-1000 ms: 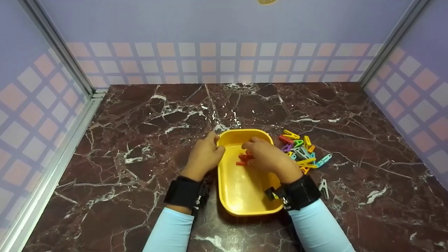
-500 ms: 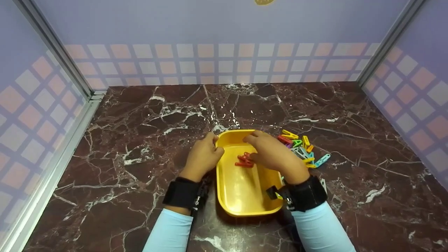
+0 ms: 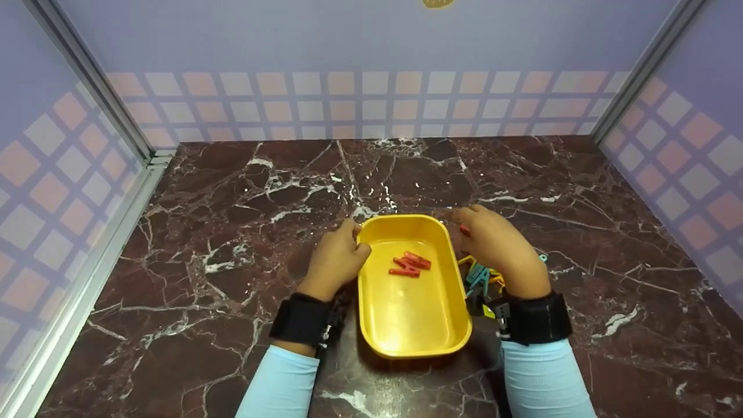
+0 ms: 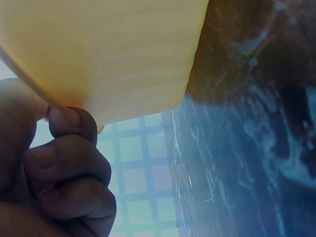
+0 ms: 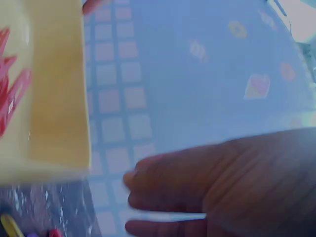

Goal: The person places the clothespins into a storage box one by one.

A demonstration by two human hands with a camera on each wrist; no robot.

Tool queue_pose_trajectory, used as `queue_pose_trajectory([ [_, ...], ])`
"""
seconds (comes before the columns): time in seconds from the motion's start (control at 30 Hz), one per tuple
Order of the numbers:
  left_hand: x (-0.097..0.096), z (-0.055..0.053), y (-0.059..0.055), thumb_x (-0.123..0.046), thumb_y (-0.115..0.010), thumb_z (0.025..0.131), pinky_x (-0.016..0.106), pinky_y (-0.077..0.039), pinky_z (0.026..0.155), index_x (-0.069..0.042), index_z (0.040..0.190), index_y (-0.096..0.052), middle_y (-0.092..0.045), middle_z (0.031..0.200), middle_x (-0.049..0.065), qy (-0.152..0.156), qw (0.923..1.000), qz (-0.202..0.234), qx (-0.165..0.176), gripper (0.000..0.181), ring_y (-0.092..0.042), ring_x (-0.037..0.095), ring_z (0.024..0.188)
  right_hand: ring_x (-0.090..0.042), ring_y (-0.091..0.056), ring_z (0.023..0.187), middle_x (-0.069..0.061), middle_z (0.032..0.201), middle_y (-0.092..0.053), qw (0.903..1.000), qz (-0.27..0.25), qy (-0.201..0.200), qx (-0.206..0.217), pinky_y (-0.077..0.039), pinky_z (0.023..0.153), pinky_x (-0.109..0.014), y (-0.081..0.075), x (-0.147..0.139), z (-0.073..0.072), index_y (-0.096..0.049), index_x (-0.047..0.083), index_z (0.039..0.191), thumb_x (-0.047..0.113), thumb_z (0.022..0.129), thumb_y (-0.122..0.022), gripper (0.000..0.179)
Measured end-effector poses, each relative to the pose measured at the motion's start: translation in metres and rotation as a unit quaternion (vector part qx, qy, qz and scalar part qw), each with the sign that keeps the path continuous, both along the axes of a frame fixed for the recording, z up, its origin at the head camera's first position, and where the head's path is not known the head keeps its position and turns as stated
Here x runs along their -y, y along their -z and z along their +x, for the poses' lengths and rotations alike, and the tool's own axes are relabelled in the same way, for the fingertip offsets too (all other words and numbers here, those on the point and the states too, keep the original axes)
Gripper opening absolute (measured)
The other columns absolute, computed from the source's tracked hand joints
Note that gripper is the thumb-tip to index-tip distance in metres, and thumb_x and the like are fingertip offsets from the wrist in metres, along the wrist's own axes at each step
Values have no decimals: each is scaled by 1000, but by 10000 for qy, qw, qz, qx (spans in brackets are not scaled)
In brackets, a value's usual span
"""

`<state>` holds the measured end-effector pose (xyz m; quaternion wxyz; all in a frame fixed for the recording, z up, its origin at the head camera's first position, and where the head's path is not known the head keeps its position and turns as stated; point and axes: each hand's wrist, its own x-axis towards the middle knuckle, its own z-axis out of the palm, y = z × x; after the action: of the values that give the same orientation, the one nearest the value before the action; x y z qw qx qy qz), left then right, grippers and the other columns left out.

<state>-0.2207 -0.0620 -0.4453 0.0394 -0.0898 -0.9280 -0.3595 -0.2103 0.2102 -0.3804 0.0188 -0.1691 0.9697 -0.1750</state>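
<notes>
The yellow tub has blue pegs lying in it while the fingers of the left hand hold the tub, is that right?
Not quite: the pegs lying in the yellow tub are red, not blue, as the head view shows. The fingers of the left hand do hold the tub.

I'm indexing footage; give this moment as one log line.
left hand: pinches yellow tray rim; right hand: at clothespin pile outside tray; red clothespins: inside tray

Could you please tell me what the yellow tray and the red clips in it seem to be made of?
The yellow tray looks like smooth, glossy plastic, with highlights on its floor. The red clips are probably plastic too, given their even colour; their finish is hard to tell.
</notes>
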Motion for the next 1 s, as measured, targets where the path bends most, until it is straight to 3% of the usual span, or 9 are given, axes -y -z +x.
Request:
queue_pose_trajectory([
  [0.2,0,1,-1,-18,-60,87,43,-51,68,-6,113,-60,-66,77,8,35,10000,-22,28,29,-62,27,71,-40,-56,108,-24,118,-60,9979,270,335,478,-44,96,-56,13,-13,-11,-61,-1,126,1,89,-62,37],
  [0.27,0,1,-1,-18,-60,87,43,-51,69,-5,114,-60,-66,76,8,54,10000,-37,12,30,-62,27,71,-39,-58,102,-23,111,-62,9971,302,328,613,-46,91,-54,19,-17,-15,-62,-1,118,-3,87,-59,31],
  [0.37,0,1,-1,-18,-60,87,43,-52,70,-5,114,-60,-67,79,9,48,10000,-26,22,29,-62,27,72,-35,-57,91,-19,99,-63,9952,199,284,913,-47,81,-49,28,-21,-21,-63,-1,108,-6,90,-56,20],
  [0.5,0,0,-1,-19,-61,88,43,-52,70,-6,114,-60,-68,83,10,61,10000,-17,20,29,-63,27,73,-35,-59,94,-19,105,-64,9922,17,250,1220,-48,84,-49,38,-23,-25,-64,-2,112,-10,93,-51,25],
  [0.7,0,-2,1,-19,-60,88,43,-52,70,-5,114,-60,-68,83,10,89,10000,16,16,29,-63,28,73,-35,-61,95,-21,108,-65,9919,-114,256,1239,-50,84,-50,46,-24,-27,-64,-3,113,-8,92,-54,24],
  [1.0,0,-1,1,-19,-60,89,42,-52,70,-5,116,-61,-66,78,8,37,9999,45,85,30,-61,26,70,-27,-63,80,-10,90,-66,9914,-201,62,1289,-52,76,-43,59,-13,-36,-65,2,105,4,97,-57,11],
])
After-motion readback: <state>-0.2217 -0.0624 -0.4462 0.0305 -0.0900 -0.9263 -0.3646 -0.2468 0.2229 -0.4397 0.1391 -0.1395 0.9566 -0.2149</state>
